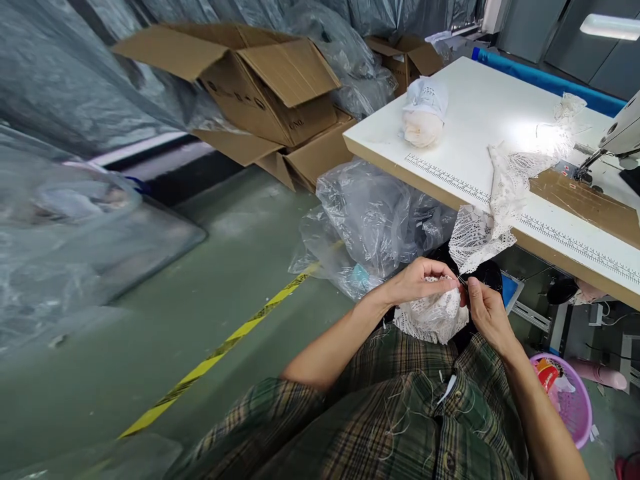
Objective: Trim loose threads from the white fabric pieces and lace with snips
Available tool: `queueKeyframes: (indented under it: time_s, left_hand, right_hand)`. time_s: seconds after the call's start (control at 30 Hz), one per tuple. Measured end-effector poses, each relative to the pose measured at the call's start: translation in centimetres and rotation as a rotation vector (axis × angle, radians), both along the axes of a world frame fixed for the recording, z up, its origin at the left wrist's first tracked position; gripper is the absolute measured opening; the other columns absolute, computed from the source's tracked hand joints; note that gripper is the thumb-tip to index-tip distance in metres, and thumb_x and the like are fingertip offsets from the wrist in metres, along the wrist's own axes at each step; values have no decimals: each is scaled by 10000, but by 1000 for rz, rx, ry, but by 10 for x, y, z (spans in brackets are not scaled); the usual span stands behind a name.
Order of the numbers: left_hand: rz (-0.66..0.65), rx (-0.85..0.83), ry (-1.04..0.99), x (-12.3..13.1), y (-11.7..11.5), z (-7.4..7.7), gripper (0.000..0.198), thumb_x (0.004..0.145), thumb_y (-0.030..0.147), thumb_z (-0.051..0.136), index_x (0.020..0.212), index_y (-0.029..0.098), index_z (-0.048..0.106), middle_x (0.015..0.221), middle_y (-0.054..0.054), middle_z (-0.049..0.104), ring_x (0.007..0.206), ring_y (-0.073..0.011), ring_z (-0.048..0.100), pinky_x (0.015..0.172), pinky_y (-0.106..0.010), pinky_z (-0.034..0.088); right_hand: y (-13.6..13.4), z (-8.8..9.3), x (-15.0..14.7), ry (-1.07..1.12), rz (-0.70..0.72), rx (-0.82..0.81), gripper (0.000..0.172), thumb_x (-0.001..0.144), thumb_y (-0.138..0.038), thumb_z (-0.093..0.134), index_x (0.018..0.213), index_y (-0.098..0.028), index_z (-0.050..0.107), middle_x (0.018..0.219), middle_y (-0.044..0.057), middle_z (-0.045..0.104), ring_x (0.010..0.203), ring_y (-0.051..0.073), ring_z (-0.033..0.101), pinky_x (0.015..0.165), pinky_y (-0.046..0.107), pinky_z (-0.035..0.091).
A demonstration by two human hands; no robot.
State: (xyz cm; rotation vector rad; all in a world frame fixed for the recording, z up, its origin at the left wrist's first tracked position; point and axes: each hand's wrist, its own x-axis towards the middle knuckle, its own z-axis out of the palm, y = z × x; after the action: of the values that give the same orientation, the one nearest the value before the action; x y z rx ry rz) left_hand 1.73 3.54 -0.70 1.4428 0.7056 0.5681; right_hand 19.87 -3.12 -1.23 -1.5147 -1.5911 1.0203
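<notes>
Over my lap, my left hand (pixel 425 283) is closed, pinching a bunched piece of white lace fabric (pixel 433 317). My right hand (pixel 487 312) is closed right beside it, its fingers around a small dark pointed tool (pixel 463 281) like thread snips, mostly hidden. The tool's tip touches or nearly touches the left fingertips at the lace. Just above both hands, a longer strip of white lace (pixel 483 237) hangs over the table edge and runs back toward the sewing machine (pixel 593 160).
On the white sewing table (pixel 470 100) sits a white and cream fabric bundle (pixel 424 113). Clear plastic bags (pixel 370 207) and open cardboard boxes (pixel 270 93) lie left of it. A purple basket (pixel 575 407) stands at lower right. Yellow tape (pixel 225 353) crosses the floor.
</notes>
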Motion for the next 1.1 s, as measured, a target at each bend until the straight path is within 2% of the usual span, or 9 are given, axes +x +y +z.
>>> queueKeyframes:
  time_s: [0.13,0.23,0.4,0.57,0.7,0.87,0.97,1.03,1.1]
  left_hand:
    - [10,22,10,0,0,1,318,789,441,704,799,123,703,717,-14,660,645,-104,544,618,-221,430]
    - [20,19,-9,1,-1,1,300,801,424,684,804,124,703,732,-18,669,647,-102,542,621,-216,428]
    - [13,16,7,1,0,3,281,792,399,669,772,119,692,709,-11,655,637,-98,531,606,-208,415]
    - [-6,7,61,2,-2,5,290,781,409,664,747,122,683,637,17,596,586,-88,490,573,-206,394]
    - [-3,6,48,4,-3,3,277,792,397,657,768,122,686,645,14,605,591,-88,499,582,-206,404]
    - [5,17,15,4,-2,-1,264,806,381,656,796,119,693,720,-12,663,658,-105,557,630,-211,431]
    - [10,14,25,2,-2,-1,292,810,412,661,794,122,697,712,-13,660,648,-107,550,616,-213,423]
    - [11,7,27,2,-1,-1,306,805,427,664,795,124,700,721,-16,663,655,-110,550,620,-216,424]
    - [7,-1,29,2,-1,0,310,793,433,669,788,124,699,727,-19,663,664,-113,551,628,-219,425]
  right_hand:
    - [8,-1,-5,-33,-47,51,585,921,-703,328,641,-212,481,575,-19,497,535,122,430,519,255,318]
    - [5,-3,-5,-58,-93,18,572,939,-674,295,680,-212,510,572,-18,507,520,125,439,510,255,317]
    - [-4,0,-3,-127,-26,28,517,964,-603,294,691,-219,508,563,-27,485,514,125,441,518,248,324]
    - [-1,-1,0,-210,-11,60,469,939,-580,368,648,-229,477,524,-44,425,486,116,374,504,252,267]
    - [-4,-8,0,-93,-31,36,448,936,-576,393,692,-220,516,560,-42,446,521,117,388,520,243,307]
    - [-11,-13,-5,149,-1,-7,442,830,-642,570,760,-206,552,642,-35,471,581,121,405,532,237,361]
    - [-12,-11,-3,138,-26,-24,510,913,-664,423,756,-201,566,661,-10,511,596,134,432,539,250,363]
    - [-11,-8,-1,75,-44,-28,579,975,-636,270,749,-200,576,682,13,557,609,145,464,555,263,367]
    - [-9,-4,1,-7,-29,-10,601,993,-614,219,722,-204,565,674,18,571,606,149,482,569,271,370]
